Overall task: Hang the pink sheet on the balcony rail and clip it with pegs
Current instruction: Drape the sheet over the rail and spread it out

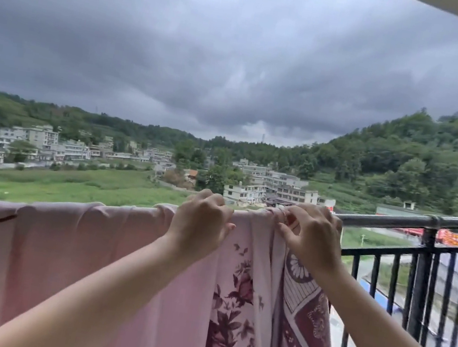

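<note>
Pink sheet is draped over the balcony rail, filling the lower left and centre of the frame, so we judge we're at the clipping step. Our left hand is curled shut, pressing cloth onto the rail. Our right hand, centre-right, pinches the bunched edge w/ thumb & forefinger; something small and pinkish, maybe a peg, shows there but we can't tell. Next: seat a peg squarely over cloth and rail.
</note>
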Tool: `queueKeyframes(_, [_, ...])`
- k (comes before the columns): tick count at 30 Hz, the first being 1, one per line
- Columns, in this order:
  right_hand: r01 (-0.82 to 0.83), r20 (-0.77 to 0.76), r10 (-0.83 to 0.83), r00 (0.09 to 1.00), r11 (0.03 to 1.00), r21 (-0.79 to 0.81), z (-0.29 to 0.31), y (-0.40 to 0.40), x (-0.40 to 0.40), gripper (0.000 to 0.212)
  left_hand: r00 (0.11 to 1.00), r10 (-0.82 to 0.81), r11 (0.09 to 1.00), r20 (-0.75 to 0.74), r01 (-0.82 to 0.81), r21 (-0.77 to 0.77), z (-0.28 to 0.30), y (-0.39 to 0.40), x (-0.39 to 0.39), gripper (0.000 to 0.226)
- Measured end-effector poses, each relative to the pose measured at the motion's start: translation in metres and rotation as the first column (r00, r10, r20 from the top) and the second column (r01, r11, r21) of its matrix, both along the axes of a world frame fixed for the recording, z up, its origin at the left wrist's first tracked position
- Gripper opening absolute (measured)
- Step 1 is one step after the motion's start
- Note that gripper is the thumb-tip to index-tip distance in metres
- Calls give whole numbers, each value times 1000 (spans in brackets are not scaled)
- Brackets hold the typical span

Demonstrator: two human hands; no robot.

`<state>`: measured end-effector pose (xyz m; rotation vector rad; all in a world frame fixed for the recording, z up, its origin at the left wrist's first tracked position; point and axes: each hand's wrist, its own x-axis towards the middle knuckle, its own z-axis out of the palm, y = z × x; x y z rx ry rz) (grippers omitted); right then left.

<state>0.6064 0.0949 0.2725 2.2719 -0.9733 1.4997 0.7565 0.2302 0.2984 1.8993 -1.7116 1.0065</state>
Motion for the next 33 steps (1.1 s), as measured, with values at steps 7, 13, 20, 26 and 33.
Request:
queueKeyframes(7, [39,-62,4,998,739,673,-48,-10,-22,61,992,123,992,17,-123,32,-2,-19,-13,23])
queueKeyframes(13, [-354,295,197,935,479,803,-54,-42,-54,28,989,150,989,21,-149,-10,0,-32,-25,38])
queueKeyframes(20, [-502,432,317,844,753,427,29,-108,-91,21,983,178,983,53,-180,41,1,-73,-62,57])
queueKeyframes(26, [-260,12,260,966,966,-1,73,-141,-101,32,952,300,954,-65,-301,-1,19,-131,-102,21])
queueKeyframes(33, [-301,-268,290,919,954,-1,146,-217,-83,72,914,287,900,-285,-360,-246,69,-185,-107,30])
